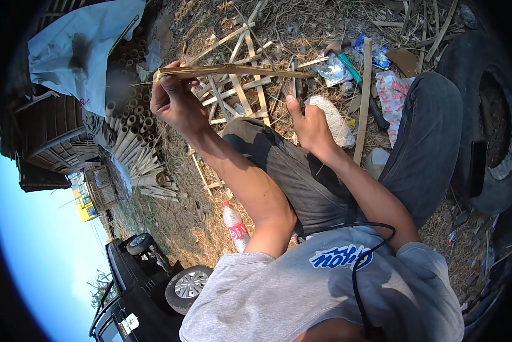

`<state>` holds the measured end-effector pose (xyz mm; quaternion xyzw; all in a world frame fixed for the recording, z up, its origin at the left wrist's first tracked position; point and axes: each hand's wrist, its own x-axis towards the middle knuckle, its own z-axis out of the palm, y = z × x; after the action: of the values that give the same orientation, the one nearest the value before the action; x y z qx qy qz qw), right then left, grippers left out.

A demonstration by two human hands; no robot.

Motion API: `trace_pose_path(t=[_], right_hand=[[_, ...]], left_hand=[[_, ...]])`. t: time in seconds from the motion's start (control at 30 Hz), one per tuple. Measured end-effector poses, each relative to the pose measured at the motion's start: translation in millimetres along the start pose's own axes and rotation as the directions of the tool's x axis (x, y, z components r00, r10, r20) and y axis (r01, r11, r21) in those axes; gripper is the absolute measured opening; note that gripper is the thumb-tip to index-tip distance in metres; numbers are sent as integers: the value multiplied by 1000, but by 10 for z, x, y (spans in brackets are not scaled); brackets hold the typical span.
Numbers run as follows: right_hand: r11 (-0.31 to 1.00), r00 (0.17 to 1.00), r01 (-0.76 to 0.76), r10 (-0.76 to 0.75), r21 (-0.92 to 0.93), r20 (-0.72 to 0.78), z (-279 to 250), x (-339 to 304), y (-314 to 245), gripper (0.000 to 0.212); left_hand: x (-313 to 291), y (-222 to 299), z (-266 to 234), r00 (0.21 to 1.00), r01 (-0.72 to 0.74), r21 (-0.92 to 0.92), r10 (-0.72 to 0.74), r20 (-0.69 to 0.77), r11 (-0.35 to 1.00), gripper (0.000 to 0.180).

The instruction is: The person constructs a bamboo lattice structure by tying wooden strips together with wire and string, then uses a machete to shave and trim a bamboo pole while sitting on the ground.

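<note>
Pinched at its left end by my left hand (179, 102), a long split bamboo strip (227, 69) reaches out to the right, roughly level. My right hand (313, 128) is closed around a long, thin, dark knife-like blade (261, 43), seen almost edge-on, pointing up and to the left. The blade crosses the strip near its right part; whether they touch I cannot tell. Its handle is mostly hidden in my fist. Beneath the strip, a lattice of crossed bamboo slats (242, 94) lies on the ground, partly covered by my left arm and knee.
Cut bamboo poles (133, 128) are piled at the left, below a white tarp (76, 54). A plastic bottle (233, 219) stands beside my left elbow. On the right are a flat slat (363, 102), a large tire (487, 119) and plastic litter (333, 71). A black vehicle (116, 273) is lower left.
</note>
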<state>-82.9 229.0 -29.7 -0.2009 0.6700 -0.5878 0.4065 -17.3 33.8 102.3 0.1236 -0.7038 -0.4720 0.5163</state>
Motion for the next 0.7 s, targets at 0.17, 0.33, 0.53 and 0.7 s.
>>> trace_pose_path(t=[0.17, 0.33, 0.53, 0.7], right_hand=[[918, 908, -396, 395, 23, -137, -28, 409, 878, 80], [996, 996, -83, 84, -30, 25, 121, 68, 131, 76], [999, 999, -15, 14, 41, 36, 196, 170, 202, 72], [920, 923, -382, 385, 86, -18, 231, 446, 772, 71]], left_hand=[[-40, -235, -212, 994, 108, -174, -105, 26, 979, 34], [-11, -125, -236, 996, 79, -120, -82, -24, 990, 38], [95, -161, -3, 980, 70, -7, -70, -188, 998, 33], [61, -191, -181, 958, 94, -114, -121, -260, 989, 26]])
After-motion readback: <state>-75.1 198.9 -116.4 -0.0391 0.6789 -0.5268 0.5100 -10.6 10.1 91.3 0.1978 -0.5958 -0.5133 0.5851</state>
